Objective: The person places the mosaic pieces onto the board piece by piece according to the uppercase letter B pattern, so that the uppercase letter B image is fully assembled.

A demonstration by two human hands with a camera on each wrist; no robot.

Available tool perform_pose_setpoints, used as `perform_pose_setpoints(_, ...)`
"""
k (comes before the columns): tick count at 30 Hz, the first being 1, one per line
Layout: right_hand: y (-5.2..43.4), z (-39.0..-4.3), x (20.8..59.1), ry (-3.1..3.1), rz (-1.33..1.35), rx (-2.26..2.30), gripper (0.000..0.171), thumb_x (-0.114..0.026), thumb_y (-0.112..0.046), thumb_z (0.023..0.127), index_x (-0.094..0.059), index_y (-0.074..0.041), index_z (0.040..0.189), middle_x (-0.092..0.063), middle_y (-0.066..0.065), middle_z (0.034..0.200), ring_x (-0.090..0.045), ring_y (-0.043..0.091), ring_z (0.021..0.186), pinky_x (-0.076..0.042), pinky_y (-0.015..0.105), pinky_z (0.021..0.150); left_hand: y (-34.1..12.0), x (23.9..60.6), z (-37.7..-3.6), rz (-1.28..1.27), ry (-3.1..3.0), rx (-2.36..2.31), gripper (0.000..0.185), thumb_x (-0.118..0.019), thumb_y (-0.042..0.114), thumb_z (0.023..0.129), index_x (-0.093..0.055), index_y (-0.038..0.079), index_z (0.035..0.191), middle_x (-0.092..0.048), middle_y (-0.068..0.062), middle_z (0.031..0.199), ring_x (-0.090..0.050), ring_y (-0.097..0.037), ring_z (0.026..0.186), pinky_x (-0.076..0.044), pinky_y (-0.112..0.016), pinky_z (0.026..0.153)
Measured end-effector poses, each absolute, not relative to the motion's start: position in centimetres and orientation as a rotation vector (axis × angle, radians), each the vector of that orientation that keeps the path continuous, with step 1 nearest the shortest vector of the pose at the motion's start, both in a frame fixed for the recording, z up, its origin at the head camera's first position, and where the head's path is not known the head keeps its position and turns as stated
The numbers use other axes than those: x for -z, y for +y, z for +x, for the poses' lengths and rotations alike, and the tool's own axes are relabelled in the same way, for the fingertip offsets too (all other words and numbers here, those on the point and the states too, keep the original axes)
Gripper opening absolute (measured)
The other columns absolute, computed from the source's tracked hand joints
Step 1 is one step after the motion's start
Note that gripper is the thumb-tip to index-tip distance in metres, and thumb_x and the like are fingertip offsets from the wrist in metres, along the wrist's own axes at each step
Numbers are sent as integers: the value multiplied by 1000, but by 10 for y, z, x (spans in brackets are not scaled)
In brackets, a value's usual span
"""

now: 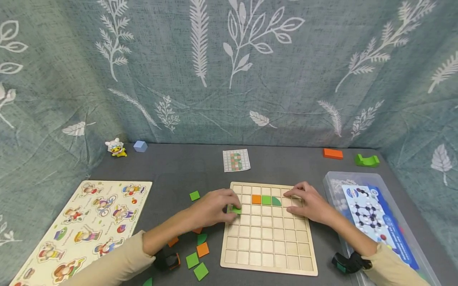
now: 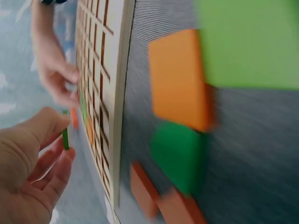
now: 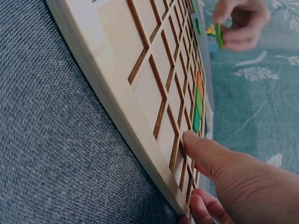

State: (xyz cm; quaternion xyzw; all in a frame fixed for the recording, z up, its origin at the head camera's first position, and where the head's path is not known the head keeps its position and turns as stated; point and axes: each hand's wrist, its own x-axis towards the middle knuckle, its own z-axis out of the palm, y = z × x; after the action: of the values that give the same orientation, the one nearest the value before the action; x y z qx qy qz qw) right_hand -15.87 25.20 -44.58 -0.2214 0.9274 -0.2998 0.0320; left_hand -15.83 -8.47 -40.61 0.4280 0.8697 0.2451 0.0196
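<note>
- The wooden grid board (image 1: 268, 234) lies on the grey table, between both hands.
- The right hand (image 1: 311, 202) rests flat on the far right part of the board, fingers relaxed, holding nothing.
- The left hand (image 1: 214, 206) pinches a green tile (image 1: 236, 210) at the board's left edge; it seems not yet set in a cell.
- An orange tile (image 1: 256, 199) sits in the second far row.

left hand (image 1: 214, 207) pinches green tile (image 1: 236, 209) at wooden grid board's (image 1: 268, 254) left edge | right hand (image 1: 310, 202) rests on board near orange tile (image 1: 256, 199)
</note>
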Motion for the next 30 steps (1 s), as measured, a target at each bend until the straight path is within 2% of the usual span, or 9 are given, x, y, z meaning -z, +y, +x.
perform_pose_setpoints(4, 252, -158, 446, 2853, -679, 926, 36, -77, -19, 82, -70, -11, 116, -52, 14, 114, -49, 26, 101, -43, 39, 80, -54, 412, -164, 1449, 2676, -718, 13, -70, 12, 86, -73, 11, 98, -68, -1, 103, -64, -13, 93, -52, -22, 79)
perform_pose_setpoints(9, 251, -159, 446, 2848, -684, 932, 36, -77, -19, 82, -69, -11, 116, -52, 14, 114, -49, 26, 100, -43, 39, 80, -37, 419, -167, 1499, 2658, -681, 13, -72, 10, 84, -74, 8, 97, -69, -3, 98, -64, -14, 88, -51, -20, 77)
perform_pose_setpoints(17, 250, -159, 444, 2857, -684, 929, 35, -77, -20, 82, -70, -11, 116, -52, 15, 115, -50, 28, 101, -43, 40, 81, -28, 422, -170, 1544, 2703, -506, 10, -70, 14, 88, -77, 12, 95, -71, -1, 101, -64, -14, 94, -52, -23, 84)
perform_pose_setpoints(30, 250, -158, 442, 2852, -686, 936, 35, -77, -20, 83, -70, -10, 115, -52, 14, 113, -50, 27, 100, -43, 40, 81, -26, 421, -172, 1547, 2675, -481, 7, -71, 17, 88, -77, 14, 91, -71, 2, 99, -64, -11, 92, -51, -20, 79)
